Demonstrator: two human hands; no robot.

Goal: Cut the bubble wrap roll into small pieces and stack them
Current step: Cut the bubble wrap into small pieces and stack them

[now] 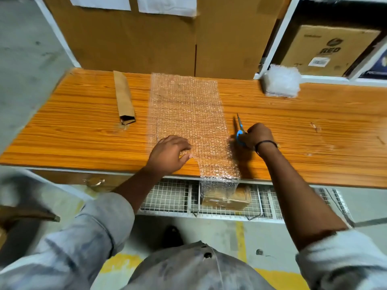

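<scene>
One box [227, 200] in wire basket [167, 197], left hand [168, 153] spread on bubble wrap [188, 109], right hand [258, 136] gripping scissors [240, 127]

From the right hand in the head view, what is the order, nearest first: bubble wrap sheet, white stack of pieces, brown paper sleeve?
1. The bubble wrap sheet, just left of the right hand.
2. The white stack of pieces, farther back, slightly right.
3. The brown paper sleeve, far left, beyond the sheet.
</scene>
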